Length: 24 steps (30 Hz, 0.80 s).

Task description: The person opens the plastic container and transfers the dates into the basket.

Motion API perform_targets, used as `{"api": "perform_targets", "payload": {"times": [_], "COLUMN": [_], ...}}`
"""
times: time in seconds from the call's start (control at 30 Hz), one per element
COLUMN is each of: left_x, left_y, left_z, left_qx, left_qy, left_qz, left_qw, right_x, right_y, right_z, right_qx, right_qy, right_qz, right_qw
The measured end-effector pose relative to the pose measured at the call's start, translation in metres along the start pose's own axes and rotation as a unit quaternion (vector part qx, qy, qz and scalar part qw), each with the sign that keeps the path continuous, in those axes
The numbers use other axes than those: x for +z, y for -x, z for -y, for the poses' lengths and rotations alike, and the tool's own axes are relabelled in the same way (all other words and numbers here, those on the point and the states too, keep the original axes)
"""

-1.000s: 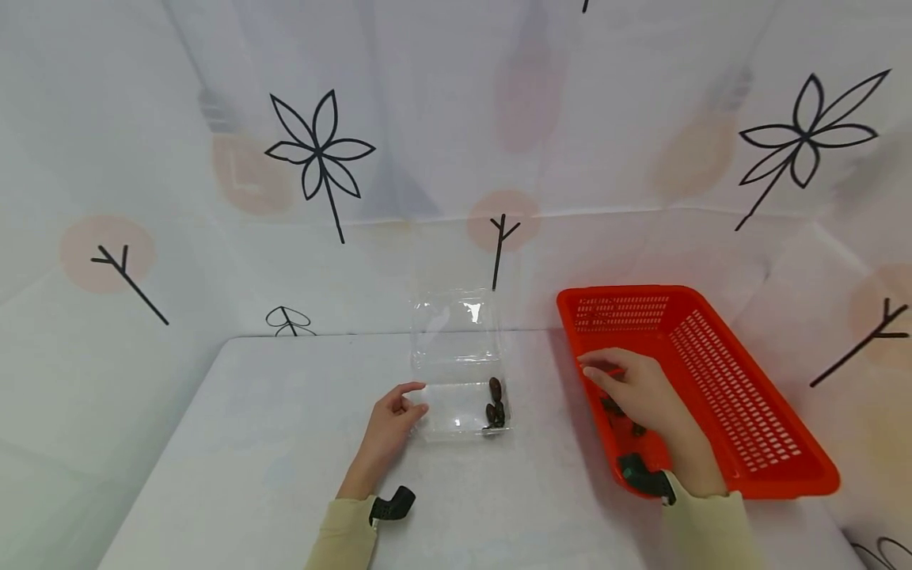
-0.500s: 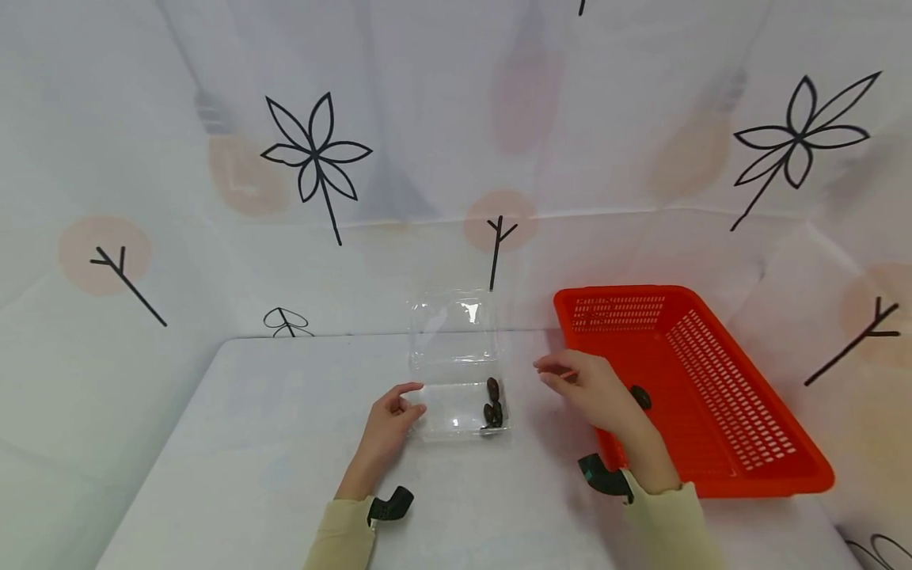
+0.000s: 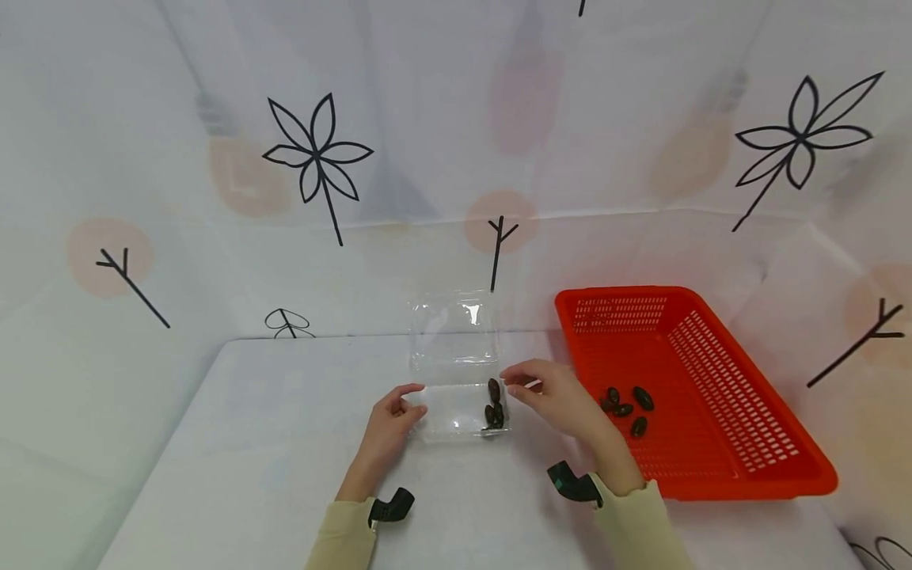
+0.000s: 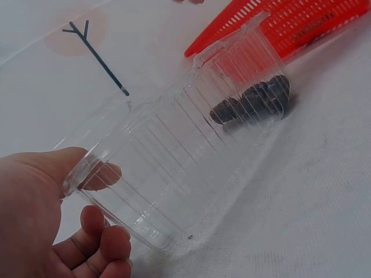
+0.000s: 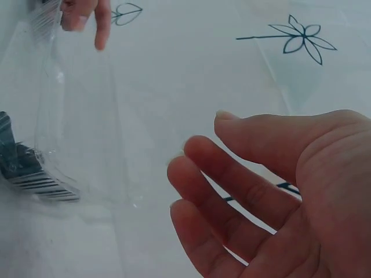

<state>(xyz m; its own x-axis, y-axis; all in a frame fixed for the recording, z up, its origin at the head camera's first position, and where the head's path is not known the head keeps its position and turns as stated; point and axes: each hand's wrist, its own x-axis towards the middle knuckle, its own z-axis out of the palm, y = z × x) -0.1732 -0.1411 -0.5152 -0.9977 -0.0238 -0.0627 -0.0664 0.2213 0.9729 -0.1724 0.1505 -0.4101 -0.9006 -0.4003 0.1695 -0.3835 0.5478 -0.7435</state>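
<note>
My left hand (image 3: 390,427) grips the left end of a hinged clear plastic box (image 3: 449,408), the thumb at its rim and the fingers curled at the outside of the wall in the left wrist view. The lid (image 3: 456,326) stands raised behind. Several dark brown oval pieces (image 3: 495,389) lie inside the box along its right end; their exact kind cannot be told. Beside that end hovers my right hand (image 3: 559,400). In the right wrist view its fingers (image 5: 243,191) are loosely bent, apart from the thumb, with nothing visible between them.
A red perforated plastic basket (image 3: 712,467) stands on the right of the white-covered table (image 3: 271,451). Several more dark oval pieces (image 3: 643,398) lie on its floor, towards the left side. A white printed cloth (image 3: 427,158) hangs behind the table.
My right hand has moved left from over the red basket to the box's right end, uncovering the dark pieces in the basket. The left hand and the box have stayed in place.
</note>
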Motion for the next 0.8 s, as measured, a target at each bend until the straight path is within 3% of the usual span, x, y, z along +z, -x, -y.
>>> {"api": "perform_targets", "payload": {"times": [0.23,0.57,0.8], "left_x": [0.000,-0.003,-0.003], "left_y": [0.002,0.020,0.021], "left_z": [-0.004,-0.042,-0.044], "left_qx": [-0.005,-0.006,-0.003], "left_qy": [-0.001,0.006,-0.001], "left_qz": [-0.004,0.014,0.012], "left_qw": [1.0000,0.9999,0.9999], "right_x": [0.013,0.031,0.040], "right_y": [-0.011,-0.025,-0.040], "right_z": [-0.001,-0.010,-0.017], "right_qx": [0.001,-0.009,0.004], "right_qy": [-0.002,-0.041,0.009], "right_qz": [0.013,0.063,0.131], "right_qw": [0.9999,0.9971,0.9913]}}
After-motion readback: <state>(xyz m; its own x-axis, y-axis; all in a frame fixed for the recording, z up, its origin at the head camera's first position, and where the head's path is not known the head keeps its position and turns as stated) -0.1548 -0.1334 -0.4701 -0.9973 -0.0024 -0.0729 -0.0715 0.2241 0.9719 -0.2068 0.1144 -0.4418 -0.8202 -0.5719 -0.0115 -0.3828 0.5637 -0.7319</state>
